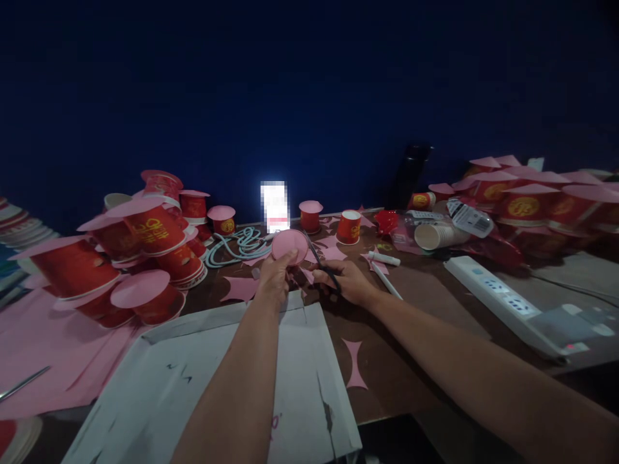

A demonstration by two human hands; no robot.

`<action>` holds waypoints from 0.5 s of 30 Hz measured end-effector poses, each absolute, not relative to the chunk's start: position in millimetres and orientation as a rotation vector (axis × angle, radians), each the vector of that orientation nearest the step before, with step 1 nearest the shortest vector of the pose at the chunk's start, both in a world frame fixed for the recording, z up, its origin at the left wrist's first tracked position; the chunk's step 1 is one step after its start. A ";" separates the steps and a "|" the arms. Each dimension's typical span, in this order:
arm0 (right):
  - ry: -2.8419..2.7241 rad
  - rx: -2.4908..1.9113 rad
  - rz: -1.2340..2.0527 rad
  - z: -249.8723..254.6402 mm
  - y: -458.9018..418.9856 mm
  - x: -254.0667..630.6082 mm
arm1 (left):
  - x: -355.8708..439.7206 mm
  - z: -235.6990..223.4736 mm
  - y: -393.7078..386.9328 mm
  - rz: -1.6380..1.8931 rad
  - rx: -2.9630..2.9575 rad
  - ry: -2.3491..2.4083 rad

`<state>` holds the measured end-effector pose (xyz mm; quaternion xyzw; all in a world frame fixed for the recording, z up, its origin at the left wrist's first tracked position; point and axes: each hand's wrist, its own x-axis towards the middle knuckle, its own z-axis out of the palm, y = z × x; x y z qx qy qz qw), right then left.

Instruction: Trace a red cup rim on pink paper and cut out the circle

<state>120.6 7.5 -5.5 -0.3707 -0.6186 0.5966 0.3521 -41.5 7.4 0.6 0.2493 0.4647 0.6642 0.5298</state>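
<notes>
My left hand pinches a round pink paper disc, its thumb lying on top near the lower edge. In my right hand is a pair of dark scissors, with fingers through the handle. The blades point up and away, close beside the right edge of the disc. Whether they touch the paper I cannot tell. Pink offcuts lie on the brown table beyond the hands, and a curved-sided pink scrap lies nearer. A red paper cup stands upside down just past the scissors.
Red cups topped with pink discs are piled left and right. A white flat box lies under my forearms. Also around are a pale coiled cable, a lit screen, white pens and a power strip.
</notes>
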 end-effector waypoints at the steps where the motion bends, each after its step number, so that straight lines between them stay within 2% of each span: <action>1: -1.601 -0.959 1.539 -5.7 7.6 120.5 | -41.1 0.4 7.4 1.578 0.598 1.107; 15: -1.590 -0.970 1.548 -8.4 8.9 120.7 | -41.8 0.1 6.7 1.528 0.589 1.065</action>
